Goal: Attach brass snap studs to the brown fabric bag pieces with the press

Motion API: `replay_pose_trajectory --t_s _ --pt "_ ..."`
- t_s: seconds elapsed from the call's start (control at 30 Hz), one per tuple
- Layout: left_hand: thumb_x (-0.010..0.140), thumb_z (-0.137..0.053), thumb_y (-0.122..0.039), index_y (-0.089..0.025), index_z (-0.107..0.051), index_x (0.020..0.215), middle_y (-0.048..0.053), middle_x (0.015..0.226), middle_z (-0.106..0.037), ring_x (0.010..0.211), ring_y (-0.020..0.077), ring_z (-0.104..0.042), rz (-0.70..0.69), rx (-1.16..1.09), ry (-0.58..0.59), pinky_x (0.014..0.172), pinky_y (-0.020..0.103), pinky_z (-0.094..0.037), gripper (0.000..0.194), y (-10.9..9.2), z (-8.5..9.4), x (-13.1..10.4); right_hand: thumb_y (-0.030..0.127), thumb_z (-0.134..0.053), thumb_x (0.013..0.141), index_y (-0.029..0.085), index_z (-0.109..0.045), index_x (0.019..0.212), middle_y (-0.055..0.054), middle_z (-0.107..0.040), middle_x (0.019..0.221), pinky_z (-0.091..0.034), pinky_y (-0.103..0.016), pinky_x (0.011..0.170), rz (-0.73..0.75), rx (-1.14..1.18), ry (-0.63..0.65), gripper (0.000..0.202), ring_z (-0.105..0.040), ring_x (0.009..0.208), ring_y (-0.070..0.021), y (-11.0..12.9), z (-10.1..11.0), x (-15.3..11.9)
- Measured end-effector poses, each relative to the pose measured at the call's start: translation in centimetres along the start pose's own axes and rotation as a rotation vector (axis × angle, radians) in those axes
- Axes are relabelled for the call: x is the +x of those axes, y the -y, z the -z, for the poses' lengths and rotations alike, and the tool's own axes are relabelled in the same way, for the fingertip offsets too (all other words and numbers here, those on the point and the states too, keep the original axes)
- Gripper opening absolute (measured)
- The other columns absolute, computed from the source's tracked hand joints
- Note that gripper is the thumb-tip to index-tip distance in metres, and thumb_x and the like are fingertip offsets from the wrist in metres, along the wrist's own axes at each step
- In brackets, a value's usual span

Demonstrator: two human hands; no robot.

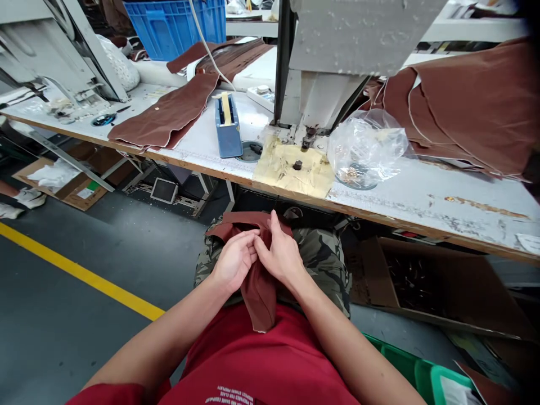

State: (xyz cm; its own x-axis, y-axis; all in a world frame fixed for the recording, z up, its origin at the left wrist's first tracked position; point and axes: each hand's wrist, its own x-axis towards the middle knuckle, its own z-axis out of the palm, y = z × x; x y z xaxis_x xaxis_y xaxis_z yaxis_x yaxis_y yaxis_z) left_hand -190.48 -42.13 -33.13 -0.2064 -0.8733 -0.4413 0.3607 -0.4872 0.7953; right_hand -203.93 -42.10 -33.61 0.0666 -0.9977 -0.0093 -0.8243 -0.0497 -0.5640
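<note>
A brown fabric piece (259, 292) lies draped over my lap, its narrow end hanging toward my red shirt and its wider part spread across my knees. Both hands meet over it. My left hand (237, 260) has its palm partly turned up, with the fingers curled together at a fold of the fabric. From the other side my right hand (282, 254) presses on the same fold, thumb bent toward the left fingertips and index finger stretched along the cloth. Whatever lies exactly between the fingertips is hidden.
Ahead is a workbench (422, 194) with a grey stapling or sewing-type machine (333, 50). On it are a blue tape dispenser (228, 126), a clear plastic bag (369, 146) and brown fabric stacks (476, 107). A cardboard box (468, 287) sits under the bench at right.
</note>
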Motion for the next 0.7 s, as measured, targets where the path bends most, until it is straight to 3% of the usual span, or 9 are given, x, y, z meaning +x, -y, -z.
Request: replay_pose_trajectory --t_s 0.07,0.1,0.23,0.3,0.4,0.47,0.57,0.7 --pt "0.086 -0.061 -0.028 -0.016 -0.062 0.103 0.008 0.093 -0.07 0.085 0.0178 -0.068 0.022 0.197 0.07 0.088 0.035 -0.056 0.021 -0.1 0.3 -0.5 0.035 -0.037 0.1 0.006 -0.025 0.157 -0.019 -0.065 0.131 -0.052 -0.038 0.094 -0.01 -0.026 0.02 0.065 -0.068 0.112 -0.0294 -0.8 -0.2 -0.7" --pt "0.087 -0.061 -0.029 -0.016 -0.062 0.105 0.01 0.097 -0.07 0.088 0.0202 -0.069 -0.034 0.386 0.081 0.091 0.039 -0.055 0.023 -0.5 0.5 -0.6 0.033 -0.033 0.101 0.007 -0.032 0.155 -0.019 -0.065 0.132 -0.051 -0.037 0.095 -0.007 -0.044 0.024 0.06 -0.068 0.113 -0.0281 -1.1 -0.2 -1.1" --pt "0.089 -0.059 -0.025 -0.02 -0.063 0.123 0.016 0.132 -0.06 0.126 0.0329 -0.054 -0.592 1.297 0.03 0.108 0.053 -0.041 0.034 -2.9 1.3 1.4 0.027 -0.027 0.103 0.004 -0.041 0.15 -0.019 -0.061 0.137 -0.053 -0.034 0.095 0.024 -0.149 0.001 0.054 -0.067 0.115 -0.0264 -1.7 0.1 -1.8" --pt "0.09 -0.055 -0.021 -0.021 -0.067 0.12 0.014 0.143 -0.055 0.137 0.0338 -0.045 -0.743 1.532 0.186 0.113 0.053 -0.034 0.032 -4.3 1.3 3.5 0.027 -0.028 0.102 0.003 -0.042 0.149 -0.02 -0.062 0.136 -0.056 -0.036 0.089 0.033 -0.217 -0.012 0.055 -0.07 0.11 -0.0278 -2.0 0.7 -1.8" --pt "0.095 -0.048 -0.02 -0.021 -0.073 0.106 0.01 0.135 -0.064 0.131 0.0276 -0.053 -0.76 1.561 0.496 0.112 0.044 -0.037 0.027 -6.2 0.3 6.3 0.028 -0.03 0.102 0.006 -0.048 0.146 -0.02 -0.067 0.128 -0.056 -0.038 0.081 0.024 -0.277 -0.046 0.053 -0.073 0.099 -0.0295 -2.6 2.7 -1.2" --pt "0.098 -0.045 -0.025 -0.022 -0.072 0.105 0.008 0.119 -0.072 0.115 0.0237 -0.063 -0.728 1.488 0.543 0.102 0.037 -0.044 0.028 -7.5 -1.0 7.1 0.029 -0.033 0.101 0.012 -0.057 0.138 -0.016 -0.071 0.122 -0.055 -0.036 0.08 0.023 -0.236 -0.097 0.047 -0.073 0.095 -0.0285 -3.1 4.4 -0.4" --pt "0.1 -0.042 -0.034 -0.022 -0.069 0.1 0.005 0.093 -0.074 0.088 0.0212 -0.067 -0.705 1.453 0.418 0.079 0.031 -0.047 0.029 -9.2 -3.3 7.2 0.035 -0.039 0.102 0.021 -0.069 0.119 -0.009 -0.076 0.108 -0.051 -0.032 0.08 0.04 -0.095 -0.21 0.038 -0.073 0.093 -0.0258 -3.8 7.1 1.3" --pt "0.1 -0.042 -0.037 -0.022 -0.065 0.093 0.005 0.084 -0.072 0.08 0.0231 -0.065 -0.78 1.52 0.184 0.069 0.031 -0.041 0.028 -10.1 -5.8 7.7 0.047 -0.05 0.097 0.022 -0.075 0.1 -0.005 -0.077 0.086 -0.045 -0.029 0.068 0.025 0.067 -0.28 0.035 -0.069 0.073 -0.0209 -4.6 9.8 4.6"
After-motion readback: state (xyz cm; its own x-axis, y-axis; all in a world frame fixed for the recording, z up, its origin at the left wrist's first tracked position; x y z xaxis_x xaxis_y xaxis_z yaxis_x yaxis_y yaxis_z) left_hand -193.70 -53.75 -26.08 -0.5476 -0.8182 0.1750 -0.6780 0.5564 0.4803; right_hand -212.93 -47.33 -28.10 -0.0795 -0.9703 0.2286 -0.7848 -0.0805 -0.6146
